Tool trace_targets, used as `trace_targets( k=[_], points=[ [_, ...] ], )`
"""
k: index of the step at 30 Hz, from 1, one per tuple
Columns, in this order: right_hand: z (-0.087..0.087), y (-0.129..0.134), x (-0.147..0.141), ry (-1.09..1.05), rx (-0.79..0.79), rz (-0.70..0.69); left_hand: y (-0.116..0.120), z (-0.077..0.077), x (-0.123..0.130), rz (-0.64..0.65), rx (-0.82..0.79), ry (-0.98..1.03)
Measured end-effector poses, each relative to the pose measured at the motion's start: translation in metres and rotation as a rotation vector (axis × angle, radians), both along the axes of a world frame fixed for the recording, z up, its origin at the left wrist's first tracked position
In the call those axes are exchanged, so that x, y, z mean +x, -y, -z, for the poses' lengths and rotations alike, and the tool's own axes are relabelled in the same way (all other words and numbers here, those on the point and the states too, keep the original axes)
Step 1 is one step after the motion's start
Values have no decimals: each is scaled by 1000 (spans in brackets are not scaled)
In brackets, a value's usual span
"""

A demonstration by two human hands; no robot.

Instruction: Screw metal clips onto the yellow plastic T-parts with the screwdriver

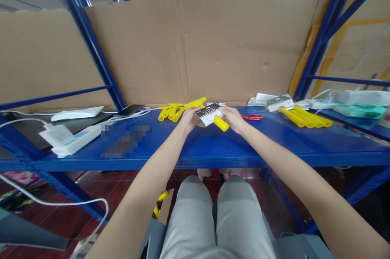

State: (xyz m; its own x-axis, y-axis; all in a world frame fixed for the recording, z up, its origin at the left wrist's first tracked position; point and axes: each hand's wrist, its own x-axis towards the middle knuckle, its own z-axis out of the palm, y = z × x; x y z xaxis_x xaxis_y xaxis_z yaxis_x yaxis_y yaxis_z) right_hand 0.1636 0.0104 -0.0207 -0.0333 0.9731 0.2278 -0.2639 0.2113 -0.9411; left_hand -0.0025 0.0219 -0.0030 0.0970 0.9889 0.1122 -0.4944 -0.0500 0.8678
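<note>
Both hands hold a black-and-white printed card sleeve [210, 113] above the blue shelf, with a yellow tube-shaped handle [221, 123] sticking out toward me. My left hand [189, 120] is closed on the sleeve's left end. At its right end, the fingers of my right hand [232, 118] pinch the edge near the handle. Whatever lies inside the sleeve is hidden. Just behind my left hand lie several yellow T-shaped pieces [172, 112] with tubular handles. A red-handled tool [252, 117] rests to the right of my right hand.
Several yellow handles [304, 117] lie at the right beside printed card sleeves [278, 102]. On the left are a white power strip [77, 142], a charger [57, 134], a dark phone [131, 110] and cables. Cardboard [219, 48] backs the blue shelf [195, 149]; blue posts [97, 44] flank it.
</note>
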Motion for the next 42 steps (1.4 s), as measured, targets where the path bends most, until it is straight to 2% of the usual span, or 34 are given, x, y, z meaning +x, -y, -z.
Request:
trace_targets(
  k=[12, 18, 23, 28, 35, 42],
  points=[
    [1, -4, 2, -27, 0, 86, -8, 7, 0, 36, -96, -136],
    [2, -7, 5, -19, 13, 146, -1, 2, -1, 136, -171, -137],
    [2, -11, 10, -10, 25, 174, 3, 0, -2, 168, -120, -127],
    [0, -11, 15, -52, 17, 241, 7, 3, 1, 238, -59, -227],
    [-1, -8, 14, -17, 8, 285, -1, 7, -1, 132, -112, -145],
    [2, -11, 17, 6, 77, 253, -2, 7, 0, 91, -110, -216]
  ],
)
